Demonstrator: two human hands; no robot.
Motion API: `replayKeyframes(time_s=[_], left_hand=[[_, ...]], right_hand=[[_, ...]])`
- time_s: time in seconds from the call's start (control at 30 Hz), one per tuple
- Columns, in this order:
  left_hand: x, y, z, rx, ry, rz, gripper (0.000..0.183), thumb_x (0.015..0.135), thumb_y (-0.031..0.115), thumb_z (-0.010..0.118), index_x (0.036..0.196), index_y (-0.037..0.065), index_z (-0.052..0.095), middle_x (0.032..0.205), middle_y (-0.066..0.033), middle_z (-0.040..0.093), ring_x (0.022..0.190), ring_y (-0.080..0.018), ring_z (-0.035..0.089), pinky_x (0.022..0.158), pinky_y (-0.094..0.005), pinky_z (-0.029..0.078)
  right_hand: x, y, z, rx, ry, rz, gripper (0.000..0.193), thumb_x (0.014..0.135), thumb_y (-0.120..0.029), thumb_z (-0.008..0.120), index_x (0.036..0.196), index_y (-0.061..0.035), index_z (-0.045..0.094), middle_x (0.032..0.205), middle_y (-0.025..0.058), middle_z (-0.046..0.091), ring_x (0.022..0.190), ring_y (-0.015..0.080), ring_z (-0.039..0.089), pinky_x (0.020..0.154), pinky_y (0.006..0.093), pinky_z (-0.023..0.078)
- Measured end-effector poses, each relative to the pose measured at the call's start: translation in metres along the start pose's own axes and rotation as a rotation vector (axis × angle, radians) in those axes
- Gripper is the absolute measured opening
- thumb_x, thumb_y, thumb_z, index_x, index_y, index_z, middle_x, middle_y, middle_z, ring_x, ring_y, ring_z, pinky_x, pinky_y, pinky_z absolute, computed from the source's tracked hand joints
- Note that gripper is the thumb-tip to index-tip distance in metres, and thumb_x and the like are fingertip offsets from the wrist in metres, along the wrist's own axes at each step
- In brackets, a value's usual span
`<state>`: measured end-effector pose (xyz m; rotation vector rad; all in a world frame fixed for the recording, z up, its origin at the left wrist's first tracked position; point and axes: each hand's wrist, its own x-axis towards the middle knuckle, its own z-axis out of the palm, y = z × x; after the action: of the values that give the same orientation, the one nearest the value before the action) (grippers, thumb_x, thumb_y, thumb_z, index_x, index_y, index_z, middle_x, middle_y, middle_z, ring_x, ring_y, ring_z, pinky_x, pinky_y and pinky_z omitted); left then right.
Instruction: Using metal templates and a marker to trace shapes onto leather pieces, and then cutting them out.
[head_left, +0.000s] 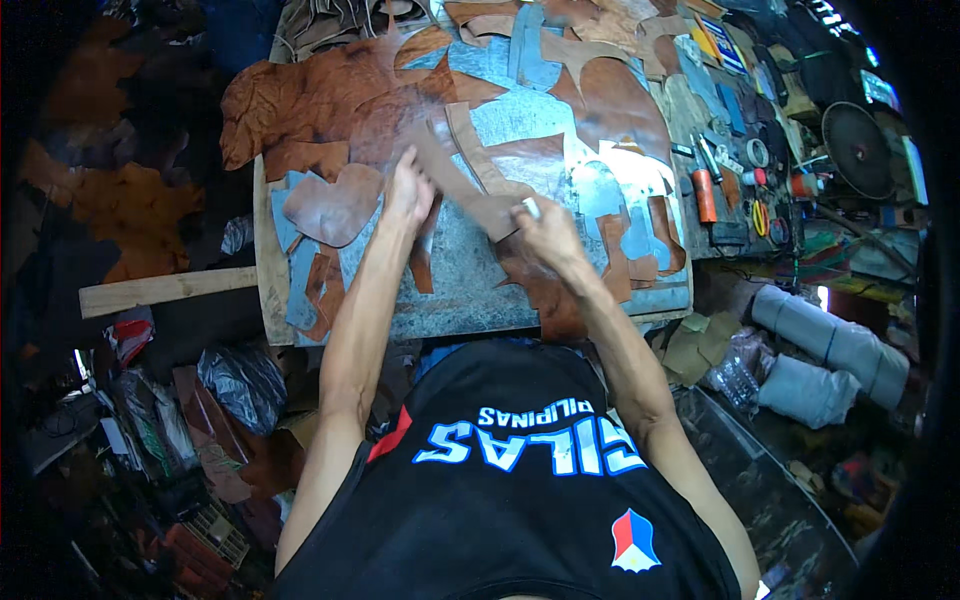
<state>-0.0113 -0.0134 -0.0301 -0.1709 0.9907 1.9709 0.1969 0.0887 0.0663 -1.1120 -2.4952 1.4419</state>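
Note:
A long brown leather strip (459, 187), smeared by motion, slants over the middle of the worktable. My right hand (550, 236) grips its near right end, with the fingers curled. A small white piece (531, 208) shows at those fingers; its kind is unclear. At the strip's left edge, my left hand (406, 193) has its fingers bent and pressed together against the leather. Another curved leather strip (470, 150) lies just beyond. A rounded brown leather piece (337, 205) rests left of my left hand, and darker leather scraps (548, 295) lie below my right hand.
Large brown hides (300, 110) cover the far left of the worktable (440, 310). An orange-red cylinder (704, 196), a tape roll (757, 152) and several small tools lie at the right. A wooden plank (165, 291) juts out left. Wrapped rolls (830, 340) lie at the lower right.

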Motion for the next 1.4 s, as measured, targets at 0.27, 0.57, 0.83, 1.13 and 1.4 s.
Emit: replayKeyframes(time_s=[0.27,0.57,0.83,1.13,1.4], left_hand=[[0.051,0.001,0.04,1.008,0.091,0.55,0.029,0.097,0.016,0.04,0.113,-0.003,0.056,0.1,-0.0144,0.064,0.092,-0.0214,0.061,0.081,-0.0315,0.047],[-0.136,-0.042,-0.01,1.419,-0.23,0.488,0.028,0.095,0.017,0.051,0.111,-0.002,0.063,0.114,-0.0194,0.064,0.109,-0.0335,0.059,0.096,-0.0395,0.047],[-0.228,0.057,-0.124,1.913,0.658,0.353,0.055,0.089,0.028,0.063,0.132,-0.004,0.047,0.128,-0.0272,0.052,0.117,-0.0419,0.051,0.101,-0.0474,0.039],[-0.236,0.079,-0.161,1.928,0.766,0.278,0.076,0.077,0.046,0.074,0.127,-0.006,0.05,0.116,-0.0266,0.058,0.11,-0.0419,0.056,0.094,-0.047,0.046],[-0.232,0.099,-0.159,1.903,0.695,0.04,0.062,0.075,0.048,0.075,0.106,-0.003,0.06,0.099,-0.0256,0.065,0.093,-0.041,0.066,0.078,-0.0489,0.053]], right_hand=[[0.035,0.044,-0.005,-0.167,0.109,0.003,0.033,0.089,-0.022,0.058,0.11,0.0026,0.063,0.089,0.0219,0.067,0.086,0.0314,0.065,0.076,0.0416,0.05],[-0.003,0.064,-0.018,-0.264,0.2,-0.293,0.037,0.091,-0.013,0.052,0.124,0.0024,0.057,0.11,0.0261,0.064,0.103,0.0379,0.063,0.088,0.043,0.049],[-0.061,0.025,0.029,-0.298,-0.115,-0.442,0.021,0.093,-0.013,0.055,0.112,-0.0041,0.06,0.102,0.0242,0.064,0.091,0.0427,0.063,0.079,0.0467,0.05],[-0.079,0.017,0.087,-0.372,-0.207,-0.533,0.024,0.091,-0.012,0.056,0.114,-0.0062,0.059,0.094,0.0219,0.066,0.079,0.0412,0.065,0.068,0.047,0.052],[-0.089,0.007,0.1,-0.412,-0.201,-0.475,0.026,0.091,-0.011,0.056,0.116,-0.0056,0.057,0.095,0.0225,0.065,0.083,0.0414,0.064,0.069,0.0477,0.051]])
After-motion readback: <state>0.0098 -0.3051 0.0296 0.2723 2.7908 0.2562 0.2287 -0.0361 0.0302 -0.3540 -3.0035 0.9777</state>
